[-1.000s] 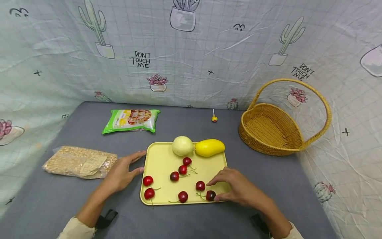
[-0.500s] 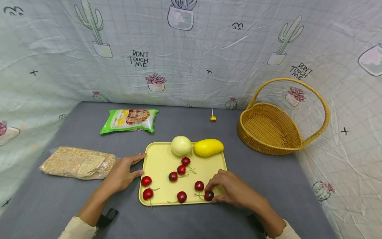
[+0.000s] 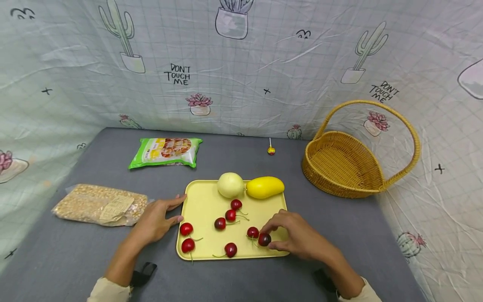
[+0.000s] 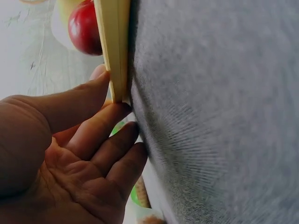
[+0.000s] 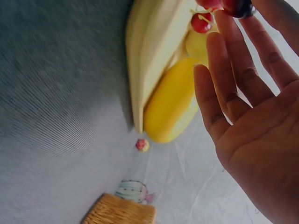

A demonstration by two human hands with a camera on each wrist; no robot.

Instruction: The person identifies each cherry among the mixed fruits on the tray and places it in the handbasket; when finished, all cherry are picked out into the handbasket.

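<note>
A pale yellow tray lies on the grey table, holding several red cherries, a round pale green fruit and a yellow mango-like fruit. My left hand rests at the tray's left edge, thumb and forefinger spread apart and touching its outer wall. Over the near right corner, my right hand pinches a dark cherry between thumb and forefinger. Another cherry sits right beside it. The right wrist view shows the held cherry only partly, at the top.
A bag of yellow grains lies beside the left forearm. Farther back are a green snack packet and a lollipop. A wicker basket with a tall handle stands at the right. A patterned cloth hangs behind the table.
My right thumb and forefinger have closed on the dark cherry and shifted it slightly away from the near edge of the tray. The left hand stays at the tray's side.
</note>
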